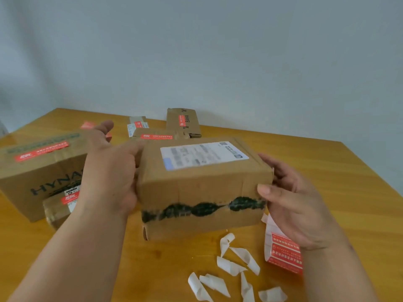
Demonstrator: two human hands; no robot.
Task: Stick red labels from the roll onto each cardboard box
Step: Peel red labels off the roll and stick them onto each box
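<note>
Both hands clamp the unlabelled box (pixel 202 188) by its ends, the left hand (pixel 111 171) on its left end and the right hand (pixel 290 199) on its right, long axis running between them. The label roll (pixel 283 251) lies just right of the box, under the right wrist, so that hand is nearer. Peeled backing scraps (pixel 231 267) litter the table (pixel 349 192) in front of the box; labelled boxes (pixel 39 171) stand left of and behind it.

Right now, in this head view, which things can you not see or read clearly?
- White shipping label on the held box: its print is blurred, unreadable.
- Label roll: partly behind the right hand.
- Large printed box: its lettering is cut off by the left hand.
- Small box in front of it: partly hidden by the left forearm.
- The held box's far and under sides: hidden.
</note>
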